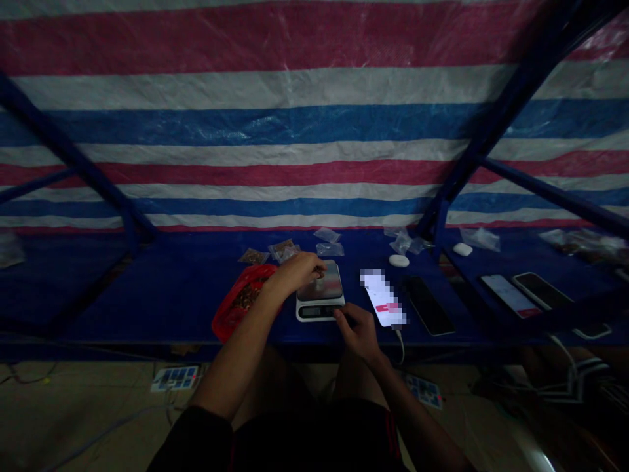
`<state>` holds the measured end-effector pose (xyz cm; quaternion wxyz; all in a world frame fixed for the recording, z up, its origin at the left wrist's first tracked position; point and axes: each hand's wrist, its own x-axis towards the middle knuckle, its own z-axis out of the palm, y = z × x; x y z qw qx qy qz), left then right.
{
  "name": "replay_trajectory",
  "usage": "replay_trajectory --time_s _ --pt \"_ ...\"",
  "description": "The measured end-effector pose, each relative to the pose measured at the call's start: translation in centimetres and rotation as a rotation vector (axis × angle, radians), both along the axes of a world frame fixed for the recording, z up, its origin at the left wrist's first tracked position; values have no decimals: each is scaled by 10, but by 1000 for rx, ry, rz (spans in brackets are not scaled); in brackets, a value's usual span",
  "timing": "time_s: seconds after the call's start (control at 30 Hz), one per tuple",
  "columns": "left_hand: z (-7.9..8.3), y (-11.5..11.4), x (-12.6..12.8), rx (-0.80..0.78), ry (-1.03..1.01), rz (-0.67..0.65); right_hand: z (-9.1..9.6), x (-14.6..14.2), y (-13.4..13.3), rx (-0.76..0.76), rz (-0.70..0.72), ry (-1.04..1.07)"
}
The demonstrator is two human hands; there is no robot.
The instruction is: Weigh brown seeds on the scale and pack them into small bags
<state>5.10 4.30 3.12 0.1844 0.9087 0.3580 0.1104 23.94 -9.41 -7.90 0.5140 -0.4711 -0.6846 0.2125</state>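
Note:
A white digital scale with a shiny metal pan stands on the blue tabletop in front of me. My left hand is over the pan, its fingertips closed around small brown pieces whose kind I cannot make out. My right hand rests by the scale's front right corner, fingers curled and thumb touching the edge beside the display. Left of the scale lies a red plastic bag, open, with many small brown metallic-looking pieces inside; my left forearm hides part of it.
Behind are filled clear packets and flat clear bags. A lit phone on a cable, a dark phone and a white oval case lie to the right. Blue frame bars slant up at both sides.

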Motion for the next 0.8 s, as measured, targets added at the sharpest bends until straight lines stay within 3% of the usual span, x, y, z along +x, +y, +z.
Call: replay_trajectory --time_s 0.33,0.47,0.57,0.63,0.73,0.8 --pt "0 -1 3 -66 -3 33 -1 -2 1 -27 -18 -4" --pt "12 -9 -8 -84 -133 73 -1 -3 2 -17 -30 6" --pt "24 -20 -40 -51 -226 204 0 -4 2 -7 -39 12" --pt "25 -27 -71 -61 -183 319 1 -3 2 2 -42 15" --pt "9 -38 -116 -217 20 434 3 -3 2 6 -38 22" --pt "-7 -45 -139 -154 116 510 4 -3 1 3 -37 25"
